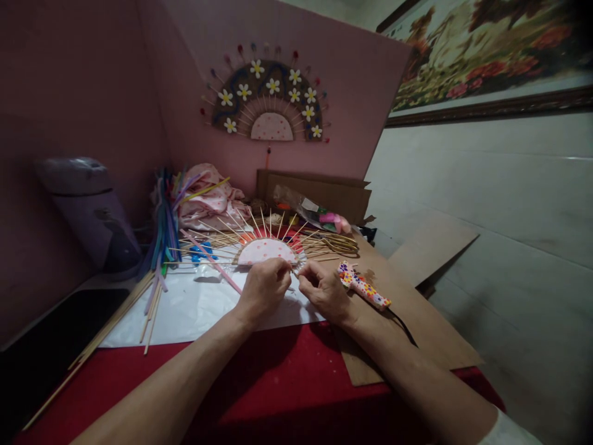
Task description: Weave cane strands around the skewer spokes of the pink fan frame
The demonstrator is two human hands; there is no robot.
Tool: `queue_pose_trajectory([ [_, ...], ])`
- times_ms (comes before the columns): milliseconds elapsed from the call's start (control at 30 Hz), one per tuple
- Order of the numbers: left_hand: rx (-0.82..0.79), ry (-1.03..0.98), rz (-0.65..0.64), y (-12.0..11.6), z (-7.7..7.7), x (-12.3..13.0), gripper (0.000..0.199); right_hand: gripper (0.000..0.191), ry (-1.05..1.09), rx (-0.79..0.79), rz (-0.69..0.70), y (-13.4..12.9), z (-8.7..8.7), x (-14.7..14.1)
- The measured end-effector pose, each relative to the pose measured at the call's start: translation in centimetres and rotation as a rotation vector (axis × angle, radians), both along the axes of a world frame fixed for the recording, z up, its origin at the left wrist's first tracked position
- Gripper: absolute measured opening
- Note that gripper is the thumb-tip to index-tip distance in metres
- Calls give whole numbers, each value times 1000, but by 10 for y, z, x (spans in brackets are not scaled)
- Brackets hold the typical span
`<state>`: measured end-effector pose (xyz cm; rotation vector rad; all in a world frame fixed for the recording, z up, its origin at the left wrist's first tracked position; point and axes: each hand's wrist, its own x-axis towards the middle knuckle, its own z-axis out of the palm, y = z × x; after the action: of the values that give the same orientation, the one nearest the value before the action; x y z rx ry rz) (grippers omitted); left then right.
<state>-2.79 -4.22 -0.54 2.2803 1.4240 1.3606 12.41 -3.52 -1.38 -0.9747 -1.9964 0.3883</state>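
My left hand is closed in a pinch at the front edge of a half-round piece covered in pink-dotted cloth. Close beside it, my right hand pinches too, thumb against forefinger. Something thin and dark shows between the fingertips of both hands, too small to name. Thin wooden sticks fan out from the curved edge of the dotted piece. A flower-patterned glue gun lies just right of my right hand, its black cord trailing toward me.
White sheet and cardboard cover parts of the red cloth. Pipe cleaners, loose sticks and pink cloth lie left. A lilac container stands far left. A finished-looking flowered fan hangs on the pink board behind.
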Motion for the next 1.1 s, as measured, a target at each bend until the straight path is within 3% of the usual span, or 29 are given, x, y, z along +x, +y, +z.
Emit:
queue_pose_trajectory([
  [167, -89, -142, -43, 1, 1, -4, 16, 6, 19, -48, 37, -1, -1, 1],
  [500, -133, -191, 4, -1, 6, -2, 14, 9, 121, -65, -8, 1, -6, 3],
  [633, -182, -263, -56, -1, 4, -1, 13, 10, 139, -83, 34, -1, -3, 2],
  [767, -202, -286, -122, -1, 1, 0, 14, 23, 141, -27, 103, -2, 0, 0],
  [900, -236, -319, -129, -2, 1, 2, 15, 13, 152, 37, 107, 0, 0, 1],
  [1100, -201, -237, -143, -6, 1, 5, 15, 5, 161, 12, 104, 6, -4, 2],
])
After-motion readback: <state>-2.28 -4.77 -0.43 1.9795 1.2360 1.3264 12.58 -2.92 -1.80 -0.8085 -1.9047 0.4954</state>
